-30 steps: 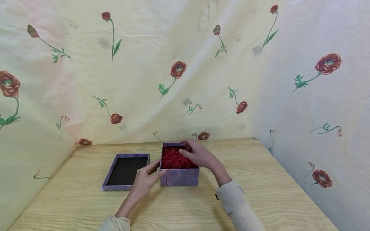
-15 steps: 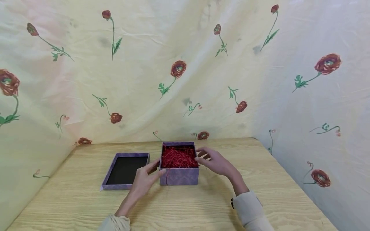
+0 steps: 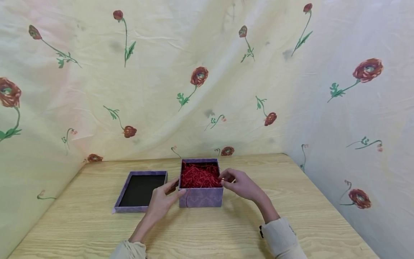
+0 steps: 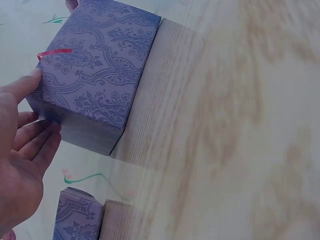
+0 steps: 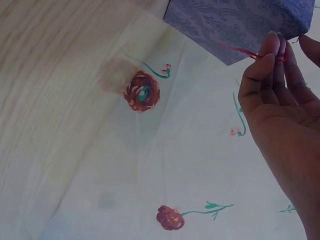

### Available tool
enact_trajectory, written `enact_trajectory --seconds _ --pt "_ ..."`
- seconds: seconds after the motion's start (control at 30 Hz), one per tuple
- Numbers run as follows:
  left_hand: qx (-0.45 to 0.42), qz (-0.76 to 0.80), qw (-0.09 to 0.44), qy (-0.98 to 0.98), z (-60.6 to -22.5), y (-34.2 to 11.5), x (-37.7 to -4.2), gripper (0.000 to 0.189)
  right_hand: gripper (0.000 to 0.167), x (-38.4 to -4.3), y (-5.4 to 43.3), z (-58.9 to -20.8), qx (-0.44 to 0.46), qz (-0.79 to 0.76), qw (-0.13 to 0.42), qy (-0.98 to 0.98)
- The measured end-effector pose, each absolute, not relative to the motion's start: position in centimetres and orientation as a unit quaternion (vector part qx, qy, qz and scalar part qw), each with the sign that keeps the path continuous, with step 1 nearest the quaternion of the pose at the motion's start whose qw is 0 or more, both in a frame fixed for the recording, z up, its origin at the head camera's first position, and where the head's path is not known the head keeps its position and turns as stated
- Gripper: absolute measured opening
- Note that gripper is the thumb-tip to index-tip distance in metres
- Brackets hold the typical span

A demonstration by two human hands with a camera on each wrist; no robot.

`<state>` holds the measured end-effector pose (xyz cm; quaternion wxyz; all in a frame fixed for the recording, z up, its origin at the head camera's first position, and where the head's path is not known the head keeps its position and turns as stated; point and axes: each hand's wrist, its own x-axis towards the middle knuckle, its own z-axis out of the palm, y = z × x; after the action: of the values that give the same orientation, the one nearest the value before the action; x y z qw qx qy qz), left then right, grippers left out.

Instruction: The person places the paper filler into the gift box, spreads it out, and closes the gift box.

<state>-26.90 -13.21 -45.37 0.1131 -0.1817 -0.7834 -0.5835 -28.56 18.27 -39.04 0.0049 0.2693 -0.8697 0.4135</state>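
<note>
A purple patterned gift box stands uncovered on the table, filled with red shredded paper. My left hand holds the box at its near left corner, thumb on the front face and fingers along the left side; the left wrist view shows these fingers against the wall. At the right rim is my right hand, its fingers bent. A thin red paper strand runs into those fingers in the right wrist view, pinched there. Another strand hangs down the front face.
Left of the box lies its purple lid, black inside facing up. The wooden table is backed by a flower-printed cloth, which also hangs along both sides.
My right hand has moved from over the shredded paper to the box's right rim, and its fingers have drawn together there. My left hand has kept its place on the box.
</note>
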Motion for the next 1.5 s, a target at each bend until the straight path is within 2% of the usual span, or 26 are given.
enact_trajectory --seconds 0.13,0.4,0.9,1.5 --pt "-0.180 -0.589 0.109 -0.780 -45.1 -13.1 -26.9 0.058 0.013 -28.3 17.8 -38.5 0.267 0.402 0.026 -0.875" --pt "-0.179 -0.588 0.109 -0.782 -45.0 -13.1 -26.8 0.058 0.014 -28.5 17.0 -38.0 0.262 0.401 0.056 -0.876" --pt "-0.179 -0.586 0.113 -0.782 -45.1 -13.2 -26.9 0.057 0.019 -29.6 14.3 -36.6 0.295 0.416 0.015 -0.860" --pt "-0.177 -0.580 0.117 -0.787 -45.3 -13.2 -26.9 0.057 0.014 -31.0 9.6 -37.6 0.278 0.262 -0.016 -0.924"
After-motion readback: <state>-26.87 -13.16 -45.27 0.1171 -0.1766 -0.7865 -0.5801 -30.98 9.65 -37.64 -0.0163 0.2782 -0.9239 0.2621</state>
